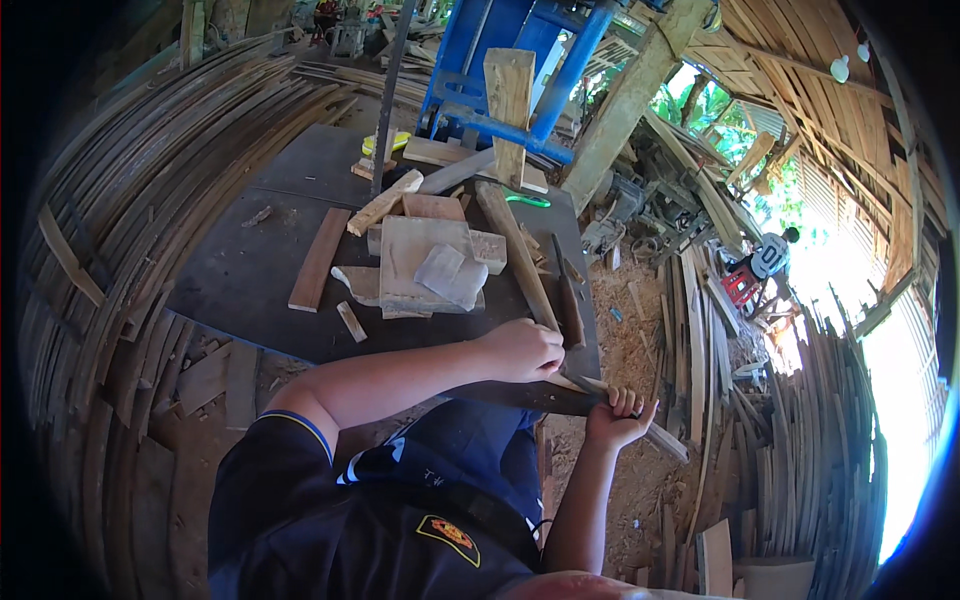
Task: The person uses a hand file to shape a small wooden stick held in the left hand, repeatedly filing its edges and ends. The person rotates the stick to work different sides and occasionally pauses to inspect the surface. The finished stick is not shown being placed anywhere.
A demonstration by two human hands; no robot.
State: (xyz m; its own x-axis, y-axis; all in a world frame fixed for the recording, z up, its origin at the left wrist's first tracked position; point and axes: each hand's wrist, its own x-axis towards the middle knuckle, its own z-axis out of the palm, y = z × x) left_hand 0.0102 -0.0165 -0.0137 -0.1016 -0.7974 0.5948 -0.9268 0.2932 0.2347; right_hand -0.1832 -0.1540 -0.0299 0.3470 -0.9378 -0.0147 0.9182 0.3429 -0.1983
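Note:
My left hand [522,350] is curled into a fist at the near right edge of the dark tabletop [255,225]. What its fingers close on is hidden. My right hand [617,418] lies just off that edge, its fingers bent around a narrow wooden strip [667,442] whose end sticks out past the palm. Between the two hands runs a thin dark piece [578,383], too small to name. Beyond my left hand a long wooden bar [515,255] stretches away across the table. Beside it lies a dark, slender tool with a brown wooden lower part [570,310].
Mid-table is a pile of wood blocks with a pale square board [420,262]. A reddish plank [320,260] lies left of it. A blue metal frame [570,80] and an upright timber [509,110] stand behind. Stacked lumber lines both sides; a person [768,258] sits far right.

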